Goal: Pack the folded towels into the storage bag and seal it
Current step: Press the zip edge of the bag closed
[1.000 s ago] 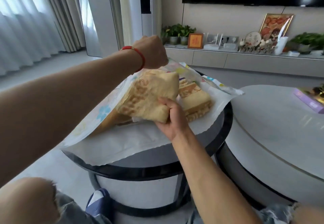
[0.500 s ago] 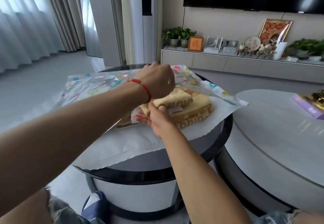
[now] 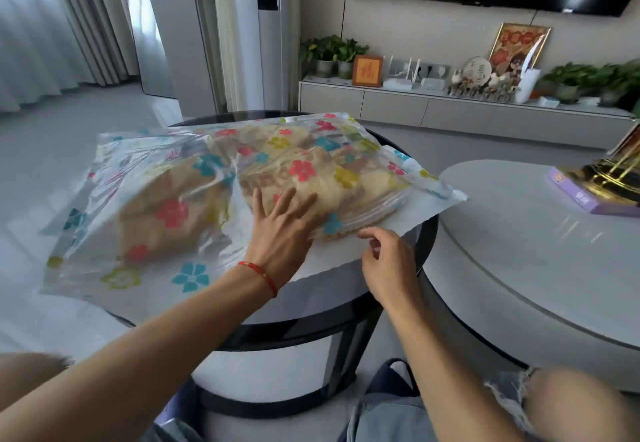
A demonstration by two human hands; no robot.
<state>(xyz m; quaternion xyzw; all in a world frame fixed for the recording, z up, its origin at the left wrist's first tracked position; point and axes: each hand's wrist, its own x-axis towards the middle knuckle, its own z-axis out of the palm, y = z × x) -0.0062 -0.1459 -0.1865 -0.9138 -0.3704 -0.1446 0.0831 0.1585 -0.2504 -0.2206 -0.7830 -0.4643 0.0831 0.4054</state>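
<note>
Closest to me, my right hand (image 3: pixel 384 261) hovers at the near right edge of the round black-rimmed counter (image 3: pixel 427 233), its fingers loosely curled and grasping nothing, just beside the white lower sheet of the storage bag (image 3: pixel 145 233). My left hand (image 3: pixel 282 230), with a red string bracelet (image 3: pixel 261 273) at the wrist, lies flat with fingers spread, palm pressing down on the bag's clear flowered top layer. Under that film I can see the folded towels (image 3: pixel 304 178), tan and cream, in two heaps side by side, all within the bag. Whether the bag's mouth is sealed I cannot tell. To the right stands a larger pale round counter (image 3: pixel 519 251) carrying a purple box (image 3: pixel 581 195). Farther back, a low cabinet (image 3: pixel 450 109) holds potted plants (image 3: pixel 332 53) and framed pictures (image 3: pixel 516 50).
</note>
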